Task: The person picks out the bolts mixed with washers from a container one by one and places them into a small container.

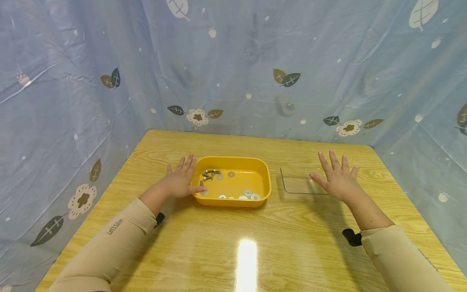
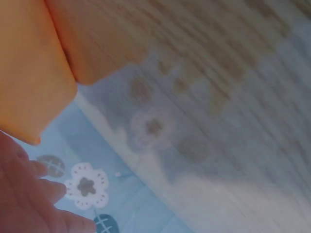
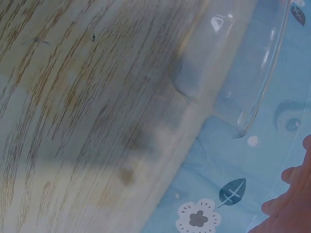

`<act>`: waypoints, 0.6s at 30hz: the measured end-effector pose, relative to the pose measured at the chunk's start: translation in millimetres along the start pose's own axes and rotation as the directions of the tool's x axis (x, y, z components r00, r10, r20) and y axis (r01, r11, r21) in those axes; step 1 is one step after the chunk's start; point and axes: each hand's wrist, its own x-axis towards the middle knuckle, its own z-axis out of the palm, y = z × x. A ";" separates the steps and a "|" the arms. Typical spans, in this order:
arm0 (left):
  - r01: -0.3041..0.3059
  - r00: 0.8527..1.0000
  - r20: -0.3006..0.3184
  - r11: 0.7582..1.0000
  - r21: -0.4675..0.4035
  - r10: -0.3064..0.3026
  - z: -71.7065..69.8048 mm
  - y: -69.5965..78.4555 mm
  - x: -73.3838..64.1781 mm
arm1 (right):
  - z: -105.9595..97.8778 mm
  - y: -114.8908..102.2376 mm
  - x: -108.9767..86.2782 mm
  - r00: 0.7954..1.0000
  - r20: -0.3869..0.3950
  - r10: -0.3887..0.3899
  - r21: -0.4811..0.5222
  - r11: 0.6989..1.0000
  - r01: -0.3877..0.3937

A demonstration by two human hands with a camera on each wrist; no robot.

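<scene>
A yellow tray (image 1: 233, 202) stands on the table with several metal screws (image 1: 207, 177) in its left part. Flat washers (image 1: 255, 196) lie along its near side and a few farther back. My left hand (image 1: 178, 180) is spread at the tray's left end, its thumb over the rim; whether it touches cannot be told. In the left wrist view the tray's wall (image 2: 34, 68) rises beside the fingers (image 2: 53, 191). To the right is a clear plastic box (image 1: 297, 186), also in the right wrist view. Fingers spread and holding nothing, my right hand (image 1: 339, 182) is over its right side, partly hiding it.
The wooden table (image 1: 204, 247) has a bright light reflection near its front. A blue patterned cloth (image 1: 240, 81) hangs behind the table and along both sides. A black strap end (image 1: 352, 237) sticks out at the right wrist.
</scene>
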 end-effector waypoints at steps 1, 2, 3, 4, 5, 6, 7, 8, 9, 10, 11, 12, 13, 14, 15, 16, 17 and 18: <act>-0.003 1.000 -0.004 1.000 -0.003 0.003 0.0 0.4 0.2 | 0.0 0.1 0.4 1.000 0.000 -0.001 0.003 1.000 0.001; -0.001 1.000 -0.007 1.000 -0.001 0.001 -0.2 1.1 0.2 | -0.1 0.0 0.8 1.000 0.001 -0.002 0.005 1.000 0.002; 0.001 1.000 -0.009 1.000 0.003 -0.001 -0.3 1.7 0.1 | -0.2 0.1 1.2 1.000 0.001 -0.004 0.007 1.000 0.003; 0.002 1.000 -0.009 1.000 0.005 -0.002 -0.6 2.4 -0.1 | -0.3 0.0 1.6 1.000 0.002 -0.004 0.009 1.000 0.004; 0.002 1.000 -0.007 1.000 0.004 -0.002 -0.9 3.0 -0.5 | -0.4 0.0 1.9 1.000 0.002 -0.005 0.010 1.000 0.005; 0.002 1.000 -0.005 1.000 0.006 -0.002 -1.2 3.6 -0.9 | -0.5 0.0 2.2 1.000 0.000 -0.005 0.010 1.000 0.005; 0.000 1.000 -0.003 1.000 0.009 0.000 -1.5 4.0 -1.4 | -0.3 0.1 2.5 1.000 0.000 -0.003 0.011 1.000 0.003; 0.003 1.000 0.001 1.000 0.016 -0.003 -1.6 4.7 -1.7 | -0.3 0.2 2.8 1.000 0.000 -0.002 0.012 1.000 0.002; 0.002 1.000 0.006 1.000 0.019 -0.002 -1.6 4.9 -1.9 | 0.0 0.4 3.2 1.000 0.000 -0.001 0.010 1.000 0.001; -0.001 1.000 0.009 1.000 0.019 0.001 -1.8 5.3 -2.3 | 0.2 0.3 3.5 1.000 0.001 0.000 0.009 1.000 0.000; -0.003 1.000 0.010 1.000 0.020 0.002 -2.0 5.8 -2.8 | 0.2 0.2 3.8 1.000 0.001 0.000 0.011 1.000 0.000; -0.002 1.000 0.013 1.000 0.025 0.002 -2.4 6.3 -3.2 | 0.2 -0.1 4.1 1.000 0.004 0.000 0.011 1.000 0.000; -0.001 1.000 0.016 0.999 0.032 0.001 -3.0 7.1 -3.8 | 0.1 -0.6 4.4 1.000 0.007 -0.002 0.015 1.000 0.002; 0.003 1.000 0.020 0.999 0.040 -0.004 -2.8 7.2 -3.7 | 0.0 -1.0 4.6 1.000 0.009 -0.004 0.016 1.000 0.003; 0.004 1.000 0.022 0.999 0.045 -0.005 -3.4 7.8 -4.2 | 0.2 -1.4 5.0 1.000 0.012 -0.005 0.017 1.000 0.005; 0.004 1.000 0.022 0.999 0.047 -0.005 -3.9 8.4 -4.7 | 0.1 -1.8 5.1 1.000 0.012 -0.007 0.019 1.000 0.007; 0.004 1.000 0.022 0.999 0.050 -0.005 -3.8 8.4 -4.6 | 0.2 -2.0 5.3 1.000 0.012 -0.009 0.018 1.000 0.009; 0.002 1.000 0.020 0.999 0.051 -0.003 -3.9 8.5 -4.7 | 0.4 -2.1 5.7 1.000 0.011 -0.010 0.018 1.000 0.010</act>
